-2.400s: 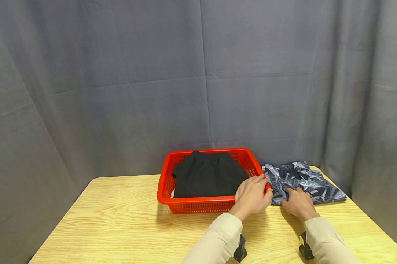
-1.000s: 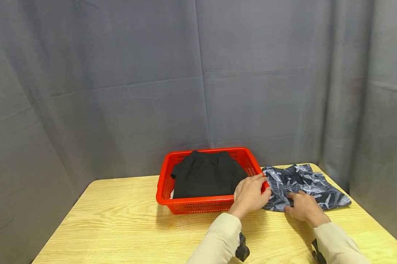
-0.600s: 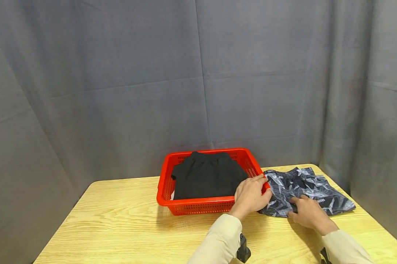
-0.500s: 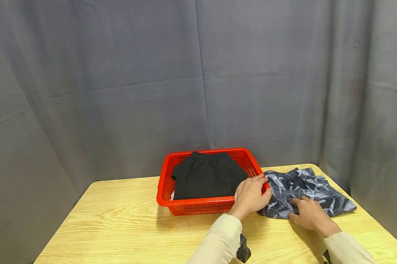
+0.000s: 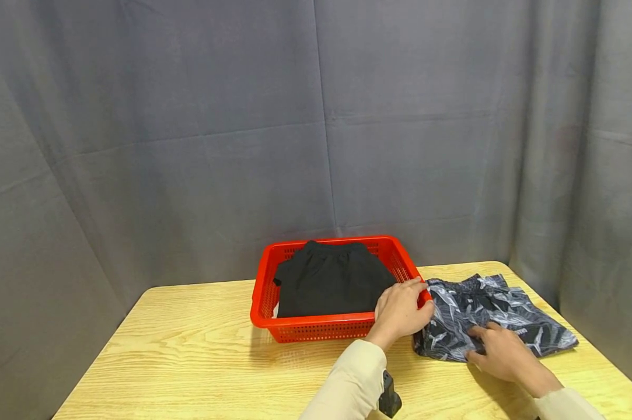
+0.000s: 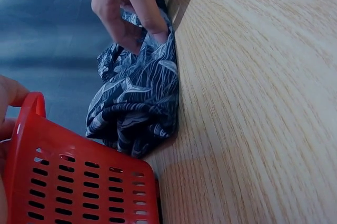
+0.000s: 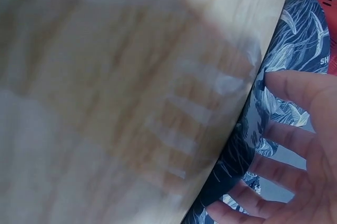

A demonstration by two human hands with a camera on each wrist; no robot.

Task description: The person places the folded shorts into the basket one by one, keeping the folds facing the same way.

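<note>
A grey cloth backdrop (image 5: 189, 146) hangs behind and to both sides of the work area. In front of it stands the wooden surface (image 5: 189, 361), light in colour with visible grain.

A red perforated basket (image 5: 316, 326) sits on the surface, towards the back and near the centre. A folded black garment (image 5: 331, 286) lies inside the basket and fills most of it.

The patterned shorts (image 5: 494, 315), dark with a pale leaf print, lie on the surface immediately to the right of the basket, with their left edge bunched against the basket's right wall. In the left wrist view, the shorts (image 6: 139, 103) appear crumpled beside the basket corner (image 6: 79, 182).

The left hand (image 5: 400, 312) rests on the near right corner of the basket, with its fingers curled over the rim.

The right hand (image 5: 505, 353) lies on the near edge of the shorts. In the right wrist view, its fingers (image 7: 295, 145) are spread and nearly straight on the cloth and grip nothing.

Both sleeves are beige.
</note>
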